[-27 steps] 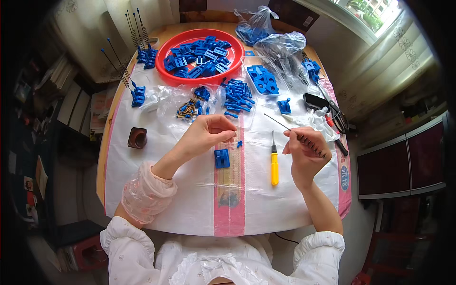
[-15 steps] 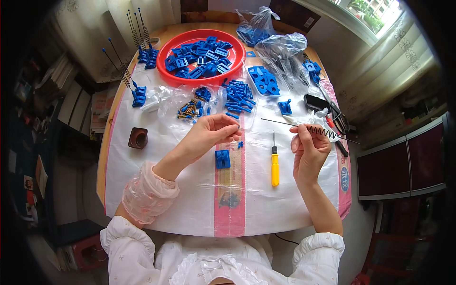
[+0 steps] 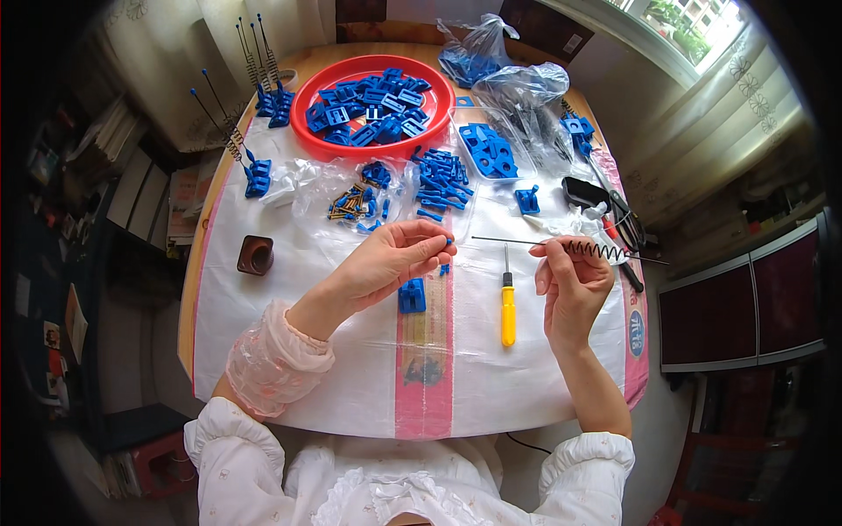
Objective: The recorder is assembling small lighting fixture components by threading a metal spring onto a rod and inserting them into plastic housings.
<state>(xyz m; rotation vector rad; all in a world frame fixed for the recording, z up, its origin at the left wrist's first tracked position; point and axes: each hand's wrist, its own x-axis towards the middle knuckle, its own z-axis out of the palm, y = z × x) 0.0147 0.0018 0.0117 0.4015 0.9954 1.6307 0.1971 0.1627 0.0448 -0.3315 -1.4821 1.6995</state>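
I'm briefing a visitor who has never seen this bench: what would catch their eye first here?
Most striking is the round red tray heaped with blue plastic parts at the far middle of the table. Nearer, the right hand holds a thin metal rod with a coil spring on it, pointing toward the left hand, which pinches a tiny blue piece. Between the hands lies a yellow-handled screwdriver.

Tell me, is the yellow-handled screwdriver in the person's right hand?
No, the yellow-handled screwdriver lies on the table between the hands; the right hand holds a metal rod with a spring.
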